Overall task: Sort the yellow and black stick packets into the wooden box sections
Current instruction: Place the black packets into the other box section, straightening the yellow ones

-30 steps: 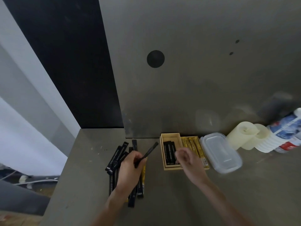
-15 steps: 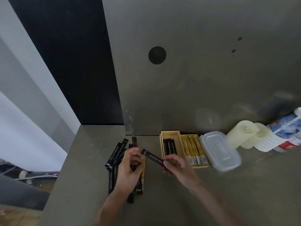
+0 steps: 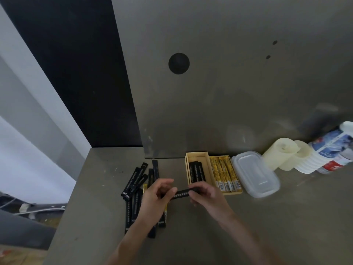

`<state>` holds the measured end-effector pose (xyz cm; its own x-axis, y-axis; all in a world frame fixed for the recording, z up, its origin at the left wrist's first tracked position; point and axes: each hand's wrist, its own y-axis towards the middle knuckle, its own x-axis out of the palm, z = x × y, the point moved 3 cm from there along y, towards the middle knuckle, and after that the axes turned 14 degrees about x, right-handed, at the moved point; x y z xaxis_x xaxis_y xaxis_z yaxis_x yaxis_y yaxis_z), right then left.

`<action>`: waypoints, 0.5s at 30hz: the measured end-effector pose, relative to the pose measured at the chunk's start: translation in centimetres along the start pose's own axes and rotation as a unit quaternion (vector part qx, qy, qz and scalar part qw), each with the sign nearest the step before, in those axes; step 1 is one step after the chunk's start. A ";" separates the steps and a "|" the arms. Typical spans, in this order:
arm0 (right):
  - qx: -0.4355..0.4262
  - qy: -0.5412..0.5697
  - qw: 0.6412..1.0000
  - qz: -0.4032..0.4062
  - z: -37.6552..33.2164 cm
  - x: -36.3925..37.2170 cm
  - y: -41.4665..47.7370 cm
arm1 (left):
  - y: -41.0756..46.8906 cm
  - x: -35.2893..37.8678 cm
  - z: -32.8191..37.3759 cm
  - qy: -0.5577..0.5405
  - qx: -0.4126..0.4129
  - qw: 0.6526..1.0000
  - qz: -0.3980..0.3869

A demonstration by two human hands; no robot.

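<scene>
A black packet [image 3: 181, 193] is hanging level at frame centre, with the left hand [image 3: 158, 197] and right hand [image 3: 205, 196] each pinching an end. The box [image 3: 196, 155] is sitting just upper right of them and the pile [image 3: 133, 180] is lying to the left, both on the desk [image 3: 286, 217].

One black packet [image 3: 181, 193], a thin stick w/ pale print, is held roughly level btwn the hands: left hand [image 3: 156, 196] pinches one end, right hand [image 3: 205, 194] grips the other. The loose pile [image 3: 133, 180] of black sticks lies fanned out beyond & under the left hand, w/ a yellow stick [image 3: 165, 213] peeking out beneath it. The wooden box [image 3: 196, 154] sits just beyond the right hand. Its left section holds boxed black sticks [image 3: 196, 172] lying lengthwise, approx. half full. The right section holds boxed yellow sticks [image 3: 225, 175] side by side.
</scene>
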<state>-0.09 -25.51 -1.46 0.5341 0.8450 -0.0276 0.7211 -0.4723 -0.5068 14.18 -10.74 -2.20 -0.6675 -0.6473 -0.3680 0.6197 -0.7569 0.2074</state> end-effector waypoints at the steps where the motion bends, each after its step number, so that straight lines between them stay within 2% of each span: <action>1: 0.011 0.037 0.999 0.012 0.1 -0.1 0.1 | -0.1 0.2 0.0 -0.002 -0.006 1.000 -0.018; 5: 0.044 0.130 0.990 0.025 0.4 0.2 0.5 | -0.3 1.0 0.0 0.014 -0.011 0.999 -0.032; 10: 0.024 0.080 0.996 0.025 0.1 0.6 0.6 | -0.4 1.4 0.1 0.003 -0.014 1.000 0.008; 12: 0.011 0.081 0.995 0.055 -0.8 -0.3 1.0 | -0.6 1.0 -0.2 -0.018 -0.033 0.999 0.019; 15: -0.035 0.056 0.985 0.157 -2.5 -3.2 2.3 | -1.1 -0.1 -1.2 -0.024 -0.067 0.997 0.036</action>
<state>0.98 -29.97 -0.38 0.7784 0.6230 -0.0777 0.5385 -0.7261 -0.4276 14.07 -9.76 -3.51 -0.6357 -0.7059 -0.3123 0.7147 -0.6911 0.1072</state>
